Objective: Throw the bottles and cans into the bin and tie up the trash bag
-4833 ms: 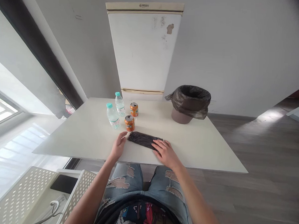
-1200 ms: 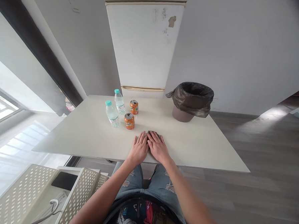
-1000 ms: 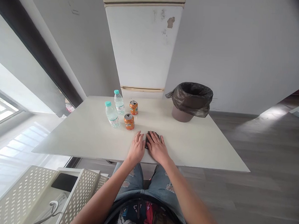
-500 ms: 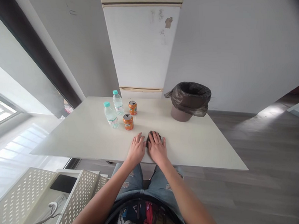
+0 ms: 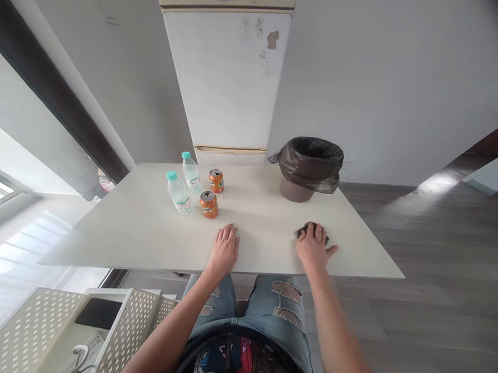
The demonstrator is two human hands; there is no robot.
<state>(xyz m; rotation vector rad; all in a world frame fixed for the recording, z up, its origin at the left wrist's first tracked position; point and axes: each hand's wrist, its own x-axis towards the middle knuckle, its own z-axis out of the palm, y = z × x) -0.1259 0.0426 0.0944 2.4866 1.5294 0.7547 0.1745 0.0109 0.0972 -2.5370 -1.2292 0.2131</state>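
In the head view, the only one I have, I find the black bundle (image 5: 300, 231) on the right part of the table (image 5: 266, 248), near its front edge and mostly covered by the person's right hand (image 5: 314, 246). It looks small and compact, very dark against the pale top, with slightly ragged corners poking out on either side of the fingers; blur and the hand hide its full shape from me.

The right hand is palm down, its fingers reaching over the bundle and the outermost one splayed to the side. It touches the bundle, but I cannot tell whether it grips it or only covers it. The left hand (image 5: 224, 249) lies on the table well apart from it, loosely open with its fingers slightly bent, and I see nothing in its hold.

Behind the bundle I have a brown bin (image 5: 295, 192) upright, with a shiny black liner (image 5: 310, 168) folded over its rim. Toward the left stand two bottles (image 5: 179, 195) with turquoise caps, beside two orange cans (image 5: 209, 205).
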